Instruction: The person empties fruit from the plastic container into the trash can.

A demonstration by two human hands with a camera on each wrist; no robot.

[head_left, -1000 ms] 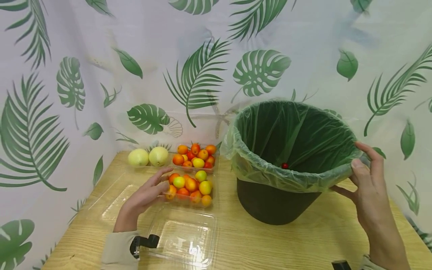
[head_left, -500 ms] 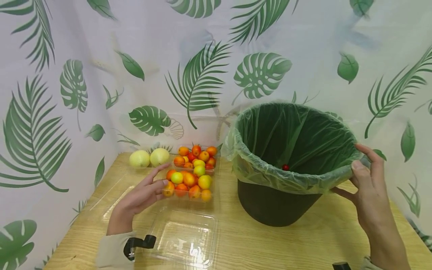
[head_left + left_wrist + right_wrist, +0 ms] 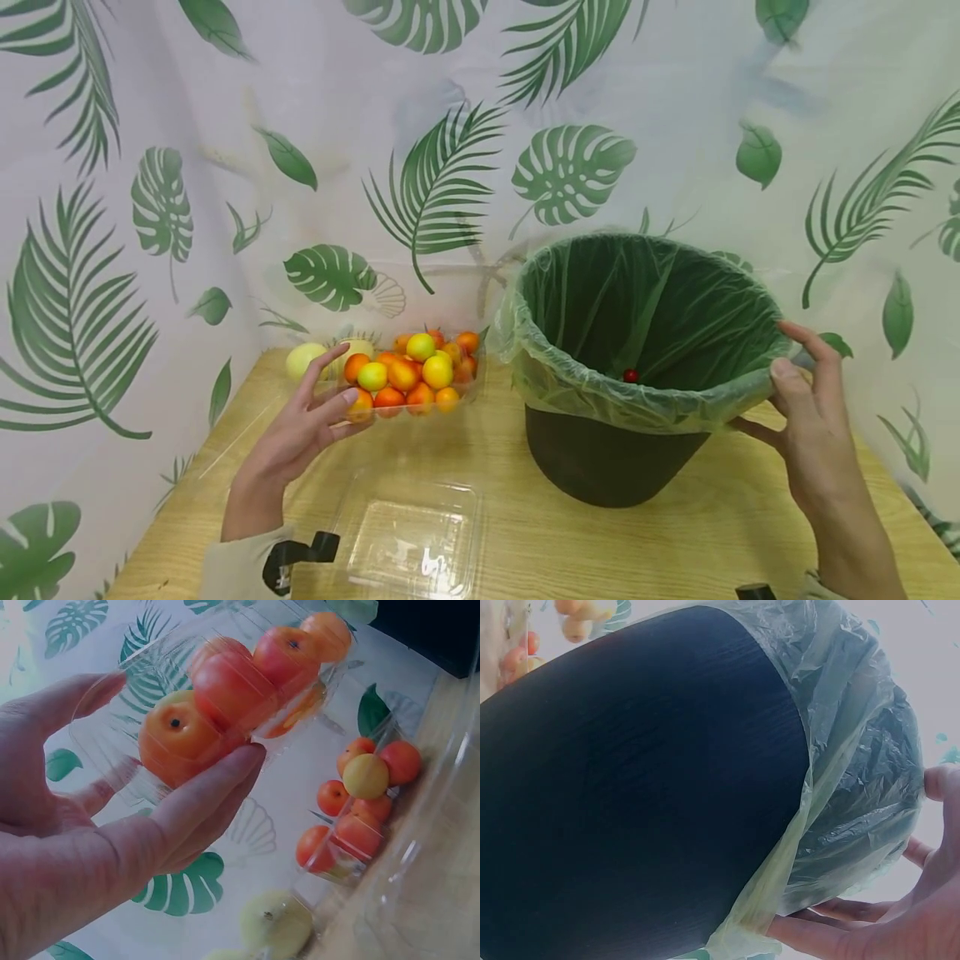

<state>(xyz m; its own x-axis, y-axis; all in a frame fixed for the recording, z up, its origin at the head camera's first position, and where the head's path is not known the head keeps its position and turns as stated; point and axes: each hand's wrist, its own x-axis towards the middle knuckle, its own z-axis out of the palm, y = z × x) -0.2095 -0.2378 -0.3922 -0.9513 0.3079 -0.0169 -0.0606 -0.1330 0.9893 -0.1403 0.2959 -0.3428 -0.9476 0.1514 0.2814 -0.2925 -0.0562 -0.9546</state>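
Note:
My left hand [image 3: 288, 446] grips the left end of a see-through plastic box [image 3: 105, 750], raised off the table. Small orange, red and yellow fruits [image 3: 403, 375] fill it; thumb and fingers lie on opposite sides in the left wrist view. At right, my right hand [image 3: 817, 408] holds the rim of a black trash bin [image 3: 615, 462], thumb on top and fingers lower down. A thin green bag [image 3: 570, 387] lines the bin and folds over its rim. The bin leans with its mouth towards me. One small red ball-shaped thing [image 3: 631, 377] shows inside the bag.
A second box of small fruits [image 3: 358, 832] stands at the back, partly hidden behind the raised one. Pale round melons [image 3: 303, 361] sit to its left. A see-through tray [image 3: 416, 546] lies on the wooden table [image 3: 555, 550] in front. Leaf-patterned cloth [image 3: 420, 67] hangs behind.
The left hand has taken hold of the front fruit box and lifted it off the table, slightly leftwards. The right hand keeps its grip on the bin rim.

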